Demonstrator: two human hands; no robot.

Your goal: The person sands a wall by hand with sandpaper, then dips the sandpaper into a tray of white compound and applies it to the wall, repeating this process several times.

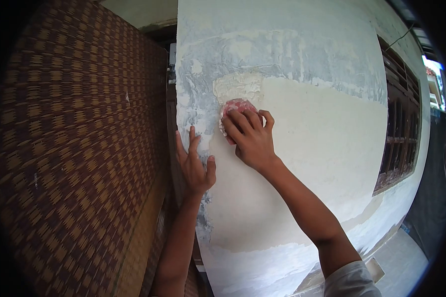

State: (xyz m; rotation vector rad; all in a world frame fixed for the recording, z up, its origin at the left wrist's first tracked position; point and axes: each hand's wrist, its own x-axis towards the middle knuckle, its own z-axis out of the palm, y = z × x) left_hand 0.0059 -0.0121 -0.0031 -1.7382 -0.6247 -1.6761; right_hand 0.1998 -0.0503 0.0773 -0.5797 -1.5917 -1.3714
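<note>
My right hand (255,136) grips a red putty spreader (240,105), smeared with white paste, and presses it to the wall (322,148). Right above the spreader, a thick patch of fresh cream putty (239,86) sits on the wall with a rough, ridged surface. Lower and to the left, my left hand (195,166) rests at the wall's left edge, fingers spread and holding nothing. Smooth cream coating covers the middle of the wall, while its upper part and left strip show patchy grey-blue and white.
A brown woven mat panel (84,123) stands close along the left, with a narrow dark gap between it and the wall. On the right is a dark wooden window (400,114) with bars. A pale ledge (406,257) lies at the lower right.
</note>
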